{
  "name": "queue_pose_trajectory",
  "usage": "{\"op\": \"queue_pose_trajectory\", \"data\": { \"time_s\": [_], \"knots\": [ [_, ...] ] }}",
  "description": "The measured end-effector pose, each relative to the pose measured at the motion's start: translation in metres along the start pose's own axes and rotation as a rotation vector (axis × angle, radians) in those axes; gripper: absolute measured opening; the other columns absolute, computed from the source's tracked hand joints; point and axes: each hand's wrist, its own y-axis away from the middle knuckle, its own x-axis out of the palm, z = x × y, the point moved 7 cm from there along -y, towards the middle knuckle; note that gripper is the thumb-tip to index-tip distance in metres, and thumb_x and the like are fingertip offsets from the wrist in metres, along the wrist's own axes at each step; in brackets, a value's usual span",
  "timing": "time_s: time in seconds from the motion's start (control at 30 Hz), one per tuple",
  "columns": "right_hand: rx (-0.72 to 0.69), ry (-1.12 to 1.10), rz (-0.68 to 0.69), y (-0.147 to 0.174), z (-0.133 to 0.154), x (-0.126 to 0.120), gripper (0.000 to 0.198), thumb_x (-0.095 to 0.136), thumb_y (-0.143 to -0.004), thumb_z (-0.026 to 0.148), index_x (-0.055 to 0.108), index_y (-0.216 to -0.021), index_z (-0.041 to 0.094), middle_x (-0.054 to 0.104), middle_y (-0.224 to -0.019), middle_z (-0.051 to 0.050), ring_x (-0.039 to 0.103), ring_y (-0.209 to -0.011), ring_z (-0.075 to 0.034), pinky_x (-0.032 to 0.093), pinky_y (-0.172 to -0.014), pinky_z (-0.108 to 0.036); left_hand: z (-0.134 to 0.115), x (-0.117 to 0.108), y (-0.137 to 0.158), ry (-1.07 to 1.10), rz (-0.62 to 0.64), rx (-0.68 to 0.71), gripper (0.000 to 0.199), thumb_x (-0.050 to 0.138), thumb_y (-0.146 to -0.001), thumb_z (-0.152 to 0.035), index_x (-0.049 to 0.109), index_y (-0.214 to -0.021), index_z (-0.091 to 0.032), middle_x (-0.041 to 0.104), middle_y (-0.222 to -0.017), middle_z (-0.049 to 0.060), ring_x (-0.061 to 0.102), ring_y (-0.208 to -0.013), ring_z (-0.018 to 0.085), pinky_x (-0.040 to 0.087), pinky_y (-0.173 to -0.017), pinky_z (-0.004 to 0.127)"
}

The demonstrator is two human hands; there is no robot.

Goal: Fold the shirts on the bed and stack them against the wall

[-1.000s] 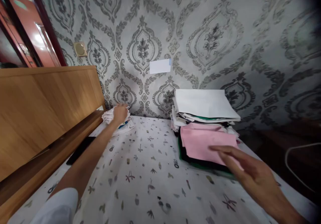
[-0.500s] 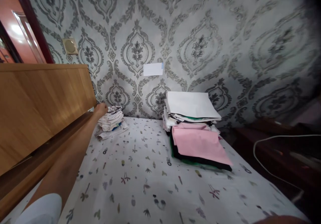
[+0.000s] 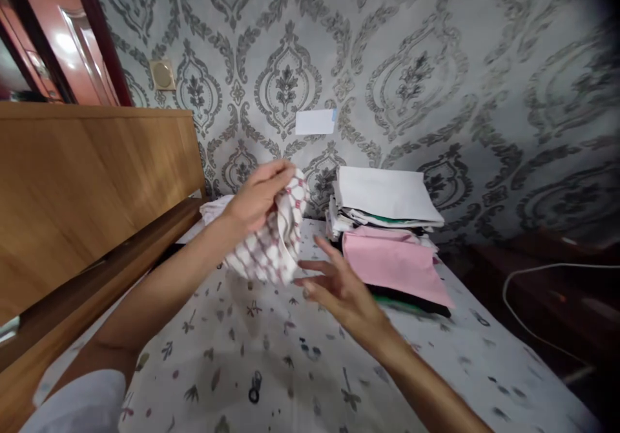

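Above the middle of the bed, my left hand [image 3: 261, 197] grips a white cloth [image 3: 278, 245] with a dark red and grey pattern. The cloth hangs down, partly unfolded and blurred by motion, so I cannot tell what kind of garment it is. My right hand [image 3: 339, 284] is just right of its lower edge, fingers spread, holding nothing. Behind my left wrist, part of a small pile of white cloths [image 3: 216, 208] shows. Right of my right hand lies a folded pink cloth [image 3: 392, 262] on black and green ones.
A tall stack of folded cloths with a white one [image 3: 387, 194] on top stands against the patterned wall [image 3: 285, 84]. The wooden headboard [image 3: 97, 181] borders the left side. The bed sheet [image 3: 232, 381] has small printed figures. A white cable [image 3: 513, 316] curves at the right.
My left hand has lifted the patterned cloth off the small pile and brought it right, toward the middle. My right hand has come up from the bottom edge. The view has shifted slightly.
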Motion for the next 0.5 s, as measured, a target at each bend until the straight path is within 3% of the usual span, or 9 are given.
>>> {"op": "queue_pose_trajectory", "data": {
  "time_s": [0.07, 0.17, 0.2, 0.27, 0.37, 0.5],
  "knots": [
    [-0.006, 0.043, 0.010, -0.009, -0.018, 0.016, 0.068, 0.066, -0.082, 0.039, 0.043, -0.145, 0.029, 0.068, -0.117, -0.011, 0.069, -0.090, -0.025, 0.058, -0.074, -0.039, -0.002, 0.035, 0.029, 0.130, 0.126, -0.129, 0.022, 0.065, -0.088, -0.031, 0.052, -0.076, -0.017, 0.046, -0.061, -0.006, 0.047, -0.051, 0.007, 0.043, -0.051, 0.018],
    [-0.024, 0.091, 0.023, -0.004, -0.039, 0.019, 0.031, 0.066, -0.080, 0.040, 0.069, -0.107, 0.026, 0.072, -0.092, -0.004, 0.066, -0.087, -0.028, 0.055, -0.077, -0.041, -0.001, 0.049, 0.051, 0.182, 0.183, -0.252, 0.023, 0.066, -0.087, -0.030, 0.053, -0.074, -0.017, 0.044, -0.058, -0.006, 0.043, -0.046, 0.007, 0.040, -0.046, 0.017],
    [-0.014, 0.085, 0.023, 0.000, -0.045, 0.016, 0.022, 0.066, -0.080, 0.042, 0.070, -0.093, 0.025, 0.071, -0.084, -0.002, 0.065, -0.083, -0.028, 0.054, -0.075, -0.041, 0.000, 0.045, 0.053, 0.174, 0.165, -0.268, 0.023, 0.067, -0.086, -0.029, 0.053, -0.073, -0.016, 0.044, -0.057, -0.006, 0.044, -0.046, 0.007, 0.041, -0.046, 0.017],
    [0.015, 0.069, -0.019, 0.008, -0.053, 0.004, 0.021, 0.065, -0.080, 0.044, 0.066, -0.076, 0.024, 0.067, -0.071, 0.000, 0.062, -0.074, -0.025, 0.052, -0.069, -0.037, 0.003, 0.031, 0.054, 0.141, 0.099, -0.281, 0.021, 0.068, -0.085, -0.028, 0.054, -0.074, -0.016, 0.046, -0.060, -0.005, 0.048, -0.049, 0.007, 0.044, -0.049, 0.018],
    [-0.001, 0.089, -0.151, 0.016, -0.051, -0.023, 0.025, 0.065, -0.080, 0.046, 0.061, -0.072, 0.023, 0.060, -0.068, 0.002, 0.055, -0.068, -0.019, 0.047, -0.065, -0.031, 0.007, 0.005, 0.055, 0.061, 0.011, -0.289, 0.021, 0.068, -0.084, -0.028, 0.054, -0.073, -0.016, 0.050, -0.063, -0.004, 0.051, -0.052, 0.007, 0.046, -0.052, 0.018],
    [-0.081, 0.120, -0.239, 0.026, -0.022, -0.052, 0.033, 0.065, -0.084, 0.051, 0.054, -0.071, 0.022, 0.050, -0.065, 0.003, 0.046, -0.063, -0.014, 0.041, -0.060, -0.026, 0.008, -0.023, 0.062, -0.080, -0.024, -0.290, 0.026, 0.068, -0.084, -0.031, 0.053, -0.069, -0.017, 0.046, -0.060, -0.005, 0.046, -0.049, 0.007, 0.039, -0.047, 0.016]
  ]
}}
